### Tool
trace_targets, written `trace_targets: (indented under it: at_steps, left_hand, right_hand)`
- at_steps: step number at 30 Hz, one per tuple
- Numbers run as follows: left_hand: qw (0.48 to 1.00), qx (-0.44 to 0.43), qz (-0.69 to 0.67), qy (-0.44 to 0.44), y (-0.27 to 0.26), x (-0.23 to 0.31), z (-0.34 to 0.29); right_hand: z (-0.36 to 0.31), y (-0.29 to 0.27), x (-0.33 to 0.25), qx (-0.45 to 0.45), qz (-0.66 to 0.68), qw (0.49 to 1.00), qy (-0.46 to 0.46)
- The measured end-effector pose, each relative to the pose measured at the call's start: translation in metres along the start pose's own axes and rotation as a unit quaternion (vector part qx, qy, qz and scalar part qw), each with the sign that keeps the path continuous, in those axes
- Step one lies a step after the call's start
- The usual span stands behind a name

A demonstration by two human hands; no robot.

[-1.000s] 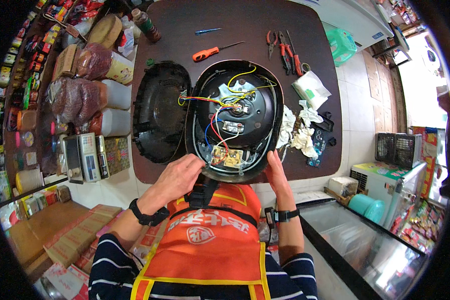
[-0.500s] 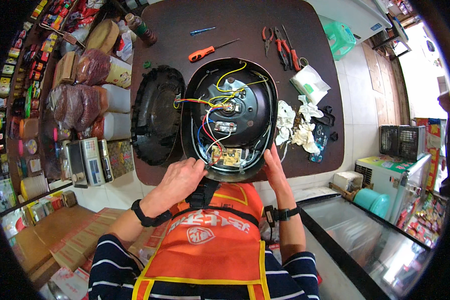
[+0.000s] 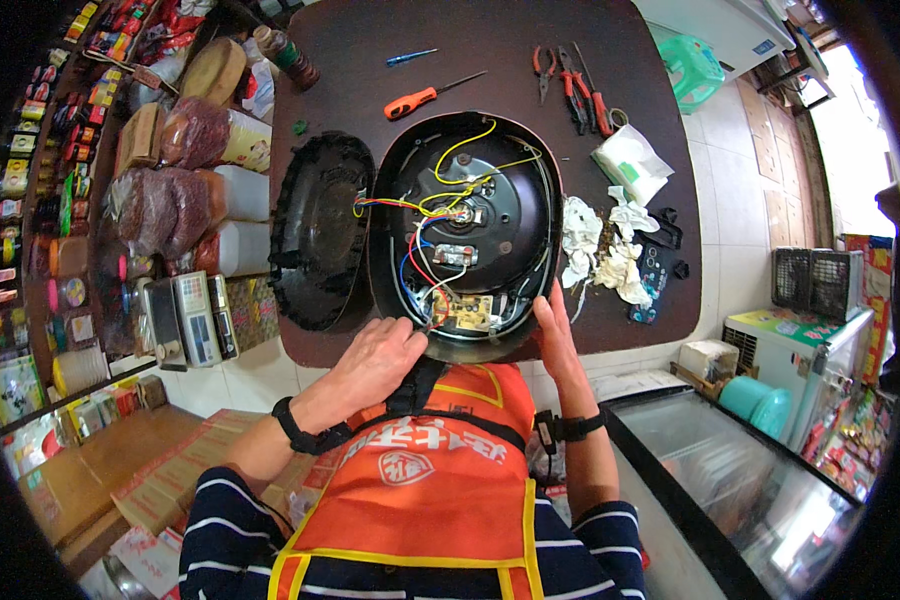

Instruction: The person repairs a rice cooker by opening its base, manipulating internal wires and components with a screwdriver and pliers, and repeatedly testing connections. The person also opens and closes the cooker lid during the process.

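A dark oval rice cooker body (image 3: 515, 225) lies with its underside open toward me. Inside it are yellow, red, blue and white wires, a metal bracket and a tan circuit board (image 3: 473, 311). My left hand (image 3: 375, 358) is closed at the near left rim, its fingertips beside the board's wires; whether it also pinches a small part is hidden. Against the near right side my right hand (image 3: 558, 335) grips the rim, fingers pointing away from me. The black ribbed bottom cover (image 3: 315, 235) lies just left of the body, joined to it by coloured wires.
Beyond the cooker on the brown table (image 3: 350, 60) lie an orange screwdriver (image 3: 410, 103), a blue pen-like tool (image 3: 411, 58) and red-handled pliers (image 3: 576, 100). Crumpled tissues (image 3: 622, 270) and a tissue pack (image 3: 633, 165) sit at the right. A bottle (image 3: 288, 57) stands far left.
The whole view has shifted slightly. My left fingertips have slid a little along the near rim toward me. My right hand stays against the cooker's side.
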State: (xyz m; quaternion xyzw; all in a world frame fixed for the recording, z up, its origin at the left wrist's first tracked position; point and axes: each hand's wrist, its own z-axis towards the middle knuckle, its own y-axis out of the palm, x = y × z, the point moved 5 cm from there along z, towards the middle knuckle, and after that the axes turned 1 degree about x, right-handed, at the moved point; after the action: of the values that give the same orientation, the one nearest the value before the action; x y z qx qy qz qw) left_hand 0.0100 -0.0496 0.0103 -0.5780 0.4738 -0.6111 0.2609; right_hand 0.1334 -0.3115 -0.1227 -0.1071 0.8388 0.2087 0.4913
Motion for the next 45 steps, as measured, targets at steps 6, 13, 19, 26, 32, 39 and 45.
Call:
trace_targets:
  at_steps: [6, 13, 19, 26, 32, 39, 45]
  left_hand:
    - [0.997, -0.012, -0.001, -0.082, -0.01, -0.006, -0.004]
    - [0.945, 0.133, -0.252, -0.159, -0.142, -0.047, -0.028]
    - [0.919, 0.282, -0.227, -0.159, -0.179, -0.133, 0.036]
    - [0.957, 0.145, -0.152, -0.199, -0.143, -0.233, 0.185]
    - [0.972, 0.051, -0.069, -0.219, -0.08, -0.271, 0.285]
    - [0.979, 0.027, -0.013, -0.201, -0.053, -0.285, 0.32]
    - [0.963, -0.029, 0.119, -0.241, -0.056, -0.31, 0.32]
  right_hand:
    - [-0.001, 0.001, -0.008, 0.02, 0.009, 1.0, -0.002]
    - [-0.002, -0.003, -0.001, 0.023, 0.014, 0.999, 0.03]
    - [-0.003, -0.006, 0.002, -0.014, 0.051, 0.998, 0.037]
    - [-0.003, -0.001, -0.007, -0.018, 0.024, 1.0, 0.003]
    - [-0.003, -0.001, -0.008, 0.002, 0.044, 0.998, 0.041]
    - [-0.001, -0.005, -0.006, 0.001, 0.065, 0.994, 0.082]
    - [0.001, -0.002, -0.021, -0.016, 0.074, 0.992, 0.099]
